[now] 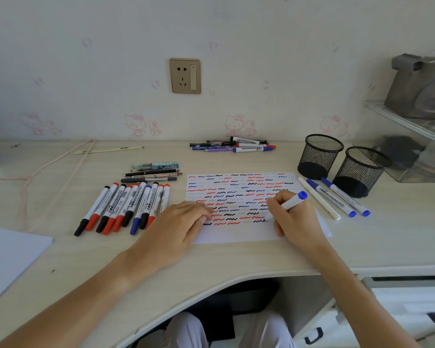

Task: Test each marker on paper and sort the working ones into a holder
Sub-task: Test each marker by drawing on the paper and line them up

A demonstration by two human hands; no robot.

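Right hand (pixel 293 217) pinches a blue-capped whiteboard marker (pixel 288 204), fingers curled round the white barrel, cap posted on the back end and pointing up-right. The tip is down on the paper (pixel 236 234), at the right end of the lowest row of squiggles. The heel of the hand rests on the sheet near its right edge; the forearm runs back to the desk's front edge at the right.

Left hand (pixel 178 222) lies flat, palm down, fingers straight and close together, pressing the paper's left edge near its front-left corner. The forearm crosses the desk (pixel 86 259) diagonally from the front-left.

The paper sits centre-right on the desk, covered in rows of red, blue and black squiggles, the front strip still blank.

A row of capped markers (pixel 126 207) in black, red and blue lies just left of the paper, partly under the left hand. Behind them is a small stack of pens (pixel 153 172). Another pile of pens and markers (pixel 232 145) lies at the desk's back edge by the wall.

Two black mesh holders (pixel 342 164) stand just off the paper's back-right corner. Three markers (pixel 337 198), two with blue caps, lie between the paper's right edge and the holders.
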